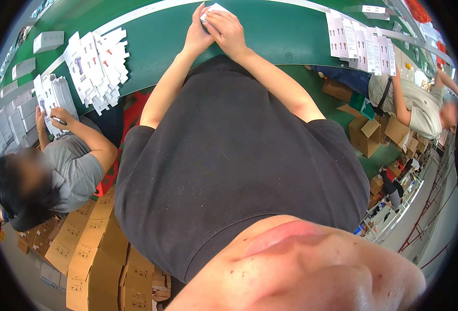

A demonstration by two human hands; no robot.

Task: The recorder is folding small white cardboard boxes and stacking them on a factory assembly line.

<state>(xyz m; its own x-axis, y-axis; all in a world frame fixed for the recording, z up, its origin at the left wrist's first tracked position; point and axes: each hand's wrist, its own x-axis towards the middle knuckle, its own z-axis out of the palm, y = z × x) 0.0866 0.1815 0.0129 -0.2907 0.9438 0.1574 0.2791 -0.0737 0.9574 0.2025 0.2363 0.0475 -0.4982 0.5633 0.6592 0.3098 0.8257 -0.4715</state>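
Note:
At the top middle, over the green work table point(159, 39), I hold a small white box point(217, 7). My left hand point(198, 32) closes on its left side, with the fingers pointing up. Across the front and right of it lie the curled fingers of my right hand point(227, 32). Most of the box is hidden behind my hands, so I cannot tell whether its flaps are folded in.
Flat printed cartons point(95, 67) lie in a fanned stack at left; more cartons point(361, 44) stand at right. A seated co-worker point(76, 166) at left holds a pen over cartons. Another person point(413, 103) stands at right. Brown shipping boxes point(97, 254) sit on the floor.

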